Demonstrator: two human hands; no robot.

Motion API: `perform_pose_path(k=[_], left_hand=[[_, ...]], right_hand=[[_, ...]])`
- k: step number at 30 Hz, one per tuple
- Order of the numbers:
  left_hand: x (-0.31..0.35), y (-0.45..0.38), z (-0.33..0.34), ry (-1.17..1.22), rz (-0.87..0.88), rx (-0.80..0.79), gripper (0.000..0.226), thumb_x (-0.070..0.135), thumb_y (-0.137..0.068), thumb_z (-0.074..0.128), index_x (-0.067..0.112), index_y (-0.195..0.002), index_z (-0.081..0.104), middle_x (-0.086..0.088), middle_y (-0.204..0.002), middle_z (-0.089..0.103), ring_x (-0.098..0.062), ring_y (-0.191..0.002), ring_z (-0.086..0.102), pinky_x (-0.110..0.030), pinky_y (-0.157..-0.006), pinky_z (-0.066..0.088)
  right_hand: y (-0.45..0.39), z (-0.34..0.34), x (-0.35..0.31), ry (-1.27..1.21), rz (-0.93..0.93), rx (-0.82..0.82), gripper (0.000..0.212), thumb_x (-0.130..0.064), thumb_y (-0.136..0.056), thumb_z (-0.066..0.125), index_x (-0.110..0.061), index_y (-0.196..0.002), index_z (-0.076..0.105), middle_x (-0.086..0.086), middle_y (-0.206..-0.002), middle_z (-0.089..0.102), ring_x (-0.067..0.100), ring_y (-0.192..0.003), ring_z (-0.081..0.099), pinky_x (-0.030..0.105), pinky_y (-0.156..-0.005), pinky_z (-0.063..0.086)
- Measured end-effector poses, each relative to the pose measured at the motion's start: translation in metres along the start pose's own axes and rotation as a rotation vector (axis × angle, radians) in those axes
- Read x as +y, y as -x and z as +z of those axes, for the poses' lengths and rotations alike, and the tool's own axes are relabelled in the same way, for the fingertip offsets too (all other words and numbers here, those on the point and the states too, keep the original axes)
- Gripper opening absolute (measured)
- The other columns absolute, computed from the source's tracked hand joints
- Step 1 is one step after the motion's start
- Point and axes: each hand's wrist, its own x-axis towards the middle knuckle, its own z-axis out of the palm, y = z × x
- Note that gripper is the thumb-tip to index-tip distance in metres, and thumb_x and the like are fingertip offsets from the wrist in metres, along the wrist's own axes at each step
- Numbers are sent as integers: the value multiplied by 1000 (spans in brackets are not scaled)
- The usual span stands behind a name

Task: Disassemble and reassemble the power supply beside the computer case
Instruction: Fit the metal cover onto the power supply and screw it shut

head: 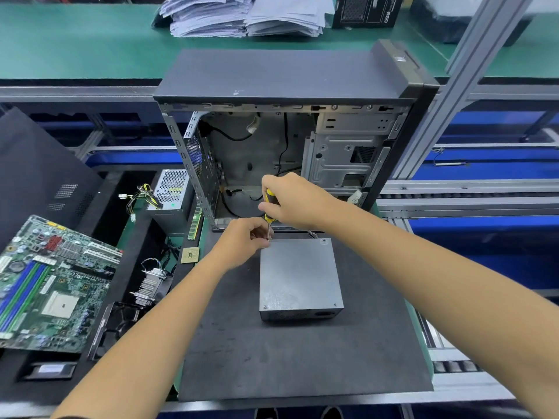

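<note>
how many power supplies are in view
2. One grey power supply lies on the dark mat before the open case, under the screwdriver. A second power supply stands left of the case. Others may be hidden.

Two bare forearms reach in from the bottom corners, uncovered from elbow to wrist, with no watch, band or glove on either. The left hand (242,241) and right hand (290,201) are bare as well, with no rings to be seen on the fingers. A thin dark edge shows at the lower left by the elbow, too little to identify.
</note>
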Motion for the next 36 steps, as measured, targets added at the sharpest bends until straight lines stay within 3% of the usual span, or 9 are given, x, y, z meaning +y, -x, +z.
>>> perform_pose_path(k=[11,16,18,21,26,28,30,33,36], left_hand=[[-8,2,-3,26,-48,-11,25,17,-80,73,38,-70,65,12,-73,68,0,-68,59,-12,-64,44],[-8,1,-2,-9,-52,-11,20,20,-79,73,36,-70,64,12,-75,68,-2,-69,60,-16,-66,45],[-8,2,-1,-15,-50,-21,13,23,-78,73,31,-73,65,10,-75,67,-3,-67,58,-15,-64,45],[-7,4,2,-28,-33,4,7,25,-80,73,23,-78,66,10,-78,65,-4,-70,57,-11,-61,42],[-4,5,3,-32,-27,25,4,22,-82,72,19,-80,69,9,-84,64,-7,-77,58,-9,-64,39],[-3,5,3,-21,-39,38,4,21,-81,73,19,-80,69,9,-84,65,-7,-77,57,-7,-64,39],[-3,5,4,-17,-55,44,4,20,-81,73,20,-79,69,9,-85,65,-5,-77,57,-7,-65,38],[-2,5,4,8,-85,40,3,21,-81,73,21,-79,70,10,-86,66,-2,-78,57,-11,-66,39],[-3,5,4,48,-105,32,2,20,-82,72,19,-82,73,8,-88,67,-9,-81,60,-14,-68,43]], right_hand=[[-10,-5,-1,63,-9,-56,24,-35,-93,56,-13,-87,48,-1,-75,49,25,-72,58,29,-49,33],[-17,-6,-7,82,-31,-25,31,-34,-88,62,-16,-70,43,0,-72,49,23,-69,53,27,-49,36],[-18,-4,-9,53,-42,-20,23,-27,-88,62,-15,-73,50,0,-74,52,23,-71,55,28,-52,41],[-18,-3,-9,41,-69,-9,6,-19,-90,59,-13,-88,59,-5,-74,51,22,-77,56,25,-52,37],[-19,-6,-11,217,-70,-31,28,-34,-95,53,-8,-84,58,5,-77,54,27,-73,57,32,-59,43],[-19,-10,-12,212,-104,-123,24,-26,-95,50,-5,-90,59,8,-91,53,21,-73,54,32,-61,44],[-21,-15,-15,256,-146,-227,17,-11,-88,51,0,-95,62,12,-101,53,11,-69,45,25,-55,37],[-23,-16,-18,295,-157,-183,4,-8,-85,55,-10,-83,52,5,-83,50,19,-73,50,24,-50,32],[-25,-11,-18,365,-114,-88,31,-22,-94,51,-13,-69,36,2,-69,36,24,-64,45,27,-47,26]])
